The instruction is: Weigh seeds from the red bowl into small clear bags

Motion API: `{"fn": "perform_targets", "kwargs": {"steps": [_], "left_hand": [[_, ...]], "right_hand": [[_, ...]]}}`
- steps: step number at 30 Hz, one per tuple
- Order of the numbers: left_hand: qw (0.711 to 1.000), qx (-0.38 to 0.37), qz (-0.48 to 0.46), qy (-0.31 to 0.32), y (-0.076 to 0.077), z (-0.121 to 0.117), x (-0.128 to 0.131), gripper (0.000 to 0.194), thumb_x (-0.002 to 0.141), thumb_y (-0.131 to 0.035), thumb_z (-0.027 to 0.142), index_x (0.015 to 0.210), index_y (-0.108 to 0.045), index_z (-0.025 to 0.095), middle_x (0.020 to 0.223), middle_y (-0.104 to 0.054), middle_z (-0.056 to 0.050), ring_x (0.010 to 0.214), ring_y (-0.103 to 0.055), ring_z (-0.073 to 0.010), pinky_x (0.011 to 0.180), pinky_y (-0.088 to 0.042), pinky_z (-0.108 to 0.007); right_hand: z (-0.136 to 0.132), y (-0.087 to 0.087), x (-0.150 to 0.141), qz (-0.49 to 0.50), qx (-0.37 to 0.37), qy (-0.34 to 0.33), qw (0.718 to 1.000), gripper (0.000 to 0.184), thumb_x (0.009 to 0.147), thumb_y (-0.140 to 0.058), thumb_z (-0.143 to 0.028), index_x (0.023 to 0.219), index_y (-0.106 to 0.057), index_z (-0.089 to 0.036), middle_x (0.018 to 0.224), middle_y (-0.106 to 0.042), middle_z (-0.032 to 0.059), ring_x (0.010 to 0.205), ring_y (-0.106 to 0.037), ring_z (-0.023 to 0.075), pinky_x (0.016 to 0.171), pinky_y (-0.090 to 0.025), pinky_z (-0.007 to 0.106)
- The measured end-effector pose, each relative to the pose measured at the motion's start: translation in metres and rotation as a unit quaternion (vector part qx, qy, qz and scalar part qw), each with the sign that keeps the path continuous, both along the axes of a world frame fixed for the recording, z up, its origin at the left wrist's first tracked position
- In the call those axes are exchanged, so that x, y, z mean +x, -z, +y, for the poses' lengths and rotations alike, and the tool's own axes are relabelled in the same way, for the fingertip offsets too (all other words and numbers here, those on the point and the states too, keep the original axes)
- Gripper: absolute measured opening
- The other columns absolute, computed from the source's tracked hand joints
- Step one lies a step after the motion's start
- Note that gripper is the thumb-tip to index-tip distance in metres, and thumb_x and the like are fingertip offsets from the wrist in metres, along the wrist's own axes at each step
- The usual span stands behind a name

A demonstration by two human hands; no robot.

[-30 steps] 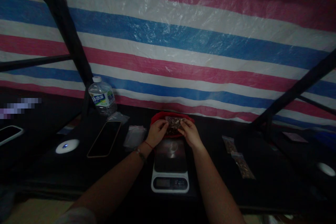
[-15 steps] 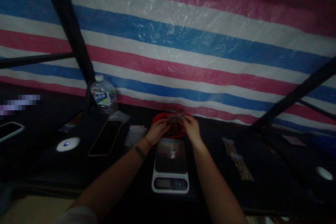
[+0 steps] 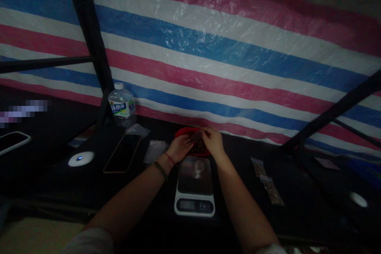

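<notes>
My left hand [image 3: 181,147] and my right hand [image 3: 212,142] meet over a red bowl [image 3: 185,131] at the back of the dark table. Between their pinched fingers they hold a small clear bag of brown bits [image 3: 199,143]; the light is dim and the bag is partly hidden by the fingers. Just in front of the bowl, between my forearms, sits a kitchen scale [image 3: 195,185] with a small round thing on its shiny plate.
A water bottle [image 3: 122,104], a phone [image 3: 122,152], empty clear bags [image 3: 154,150] and a white puck with a blue light [image 3: 81,158] lie at the left. Two filled small bags [image 3: 266,181] lie at the right. A striped tarp [image 3: 226,47] and black poles stand behind.
Both hands have closed in together over the bowl, and the bag now sits lower and more covered by the fingers. The camera has shifted slightly.
</notes>
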State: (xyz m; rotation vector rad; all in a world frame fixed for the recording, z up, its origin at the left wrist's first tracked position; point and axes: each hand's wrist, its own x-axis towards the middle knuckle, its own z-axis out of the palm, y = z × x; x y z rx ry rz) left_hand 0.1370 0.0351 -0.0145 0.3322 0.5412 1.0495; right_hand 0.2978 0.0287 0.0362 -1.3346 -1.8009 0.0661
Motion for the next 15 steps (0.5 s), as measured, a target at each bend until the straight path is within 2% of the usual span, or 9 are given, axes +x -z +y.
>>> {"fn": "perform_targets", "kwargs": {"steps": [7, 12, 15], "left_hand": [[1.000, -0.002, -0.014, 0.004, -0.0048, -0.0028, 0.0004, 0.019, 0.084, -0.051, 0.030, 0.090, -0.061, 0.015, 0.087, -0.063, -0.007, 0.077, -0.062, -0.0142, 0.074, -0.052, -0.027], [1.000, 0.012, -0.009, -0.003, -0.0087, -0.0035, -0.0007, 0.022, 0.084, -0.050, 0.034, 0.090, -0.061, 0.016, 0.087, -0.063, -0.007, 0.078, -0.061, -0.0139, 0.076, -0.051, -0.027], [1.000, 0.018, 0.009, -0.007, -0.0087, -0.0034, -0.0006, 0.023, 0.083, -0.050, 0.037, 0.088, -0.059, 0.017, 0.087, -0.061, -0.006, 0.078, -0.061, -0.0139, 0.078, -0.051, -0.028]], "right_hand": [[0.0040, -0.0001, -0.0051, -0.001, -0.001, -0.008, 1.000, 0.024, 0.083, -0.050, -0.023, 0.096, -0.071, -0.022, 0.094, -0.070, 0.0067, 0.090, -0.063, 0.0210, 0.086, -0.049, 0.036], [0.0019, -0.0035, -0.0106, -0.013, 0.006, -0.028, 1.000, 0.034, 0.081, -0.047, -0.014, 0.106, -0.068, -0.023, 0.104, -0.068, 0.0061, 0.098, -0.062, 0.0200, 0.091, -0.048, 0.036], [0.0026, -0.0038, -0.0092, -0.035, 0.001, -0.017, 0.999, 0.031, 0.080, -0.049, -0.015, 0.102, -0.069, -0.021, 0.099, -0.069, 0.0069, 0.093, -0.063, 0.0207, 0.088, -0.048, 0.035]]}}
